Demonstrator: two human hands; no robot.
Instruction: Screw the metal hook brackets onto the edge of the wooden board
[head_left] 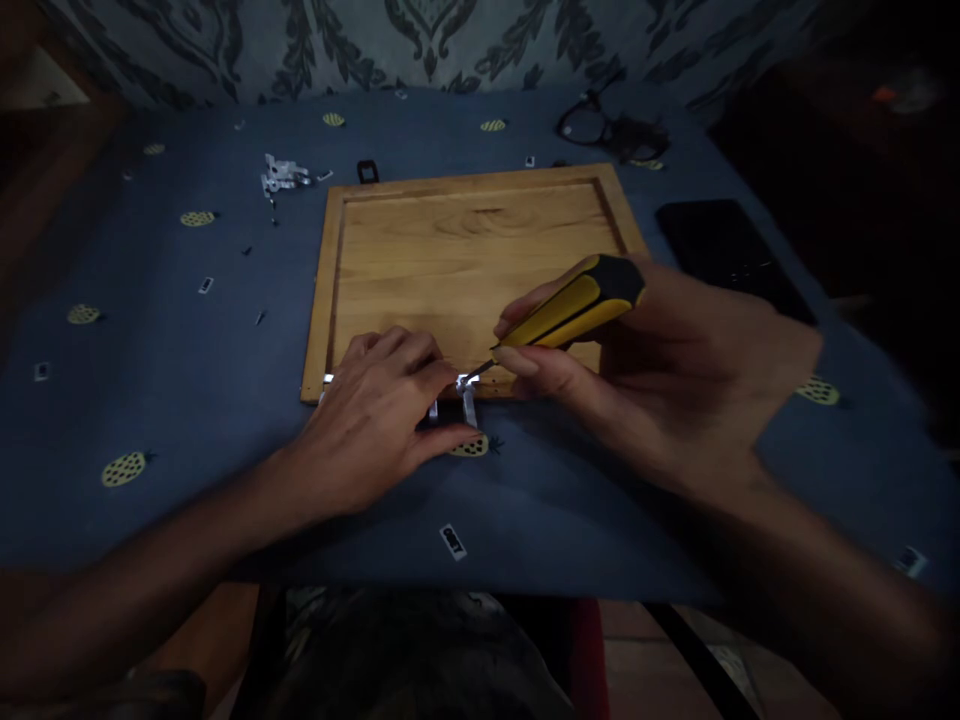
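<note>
our left hand [379,415] steadies the metal hinge [469,403] beside its thumb, against the wooden panel [450,270]; our right hand [675,370] grips the screwdriver [559,318]. we should tilt it more upright, pressing evenly.

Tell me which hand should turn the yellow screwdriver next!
Probably the right hand: it already grips the screwdriver, which reaches the shiny metal piece. The left hand lies over the wooden panel, seemingly steadying things.

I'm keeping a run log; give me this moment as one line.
left hand: at near edge of wooden panel | right hand: gripping yellow-black screwdriver | screwdriver tip: at metal fitting
</note>
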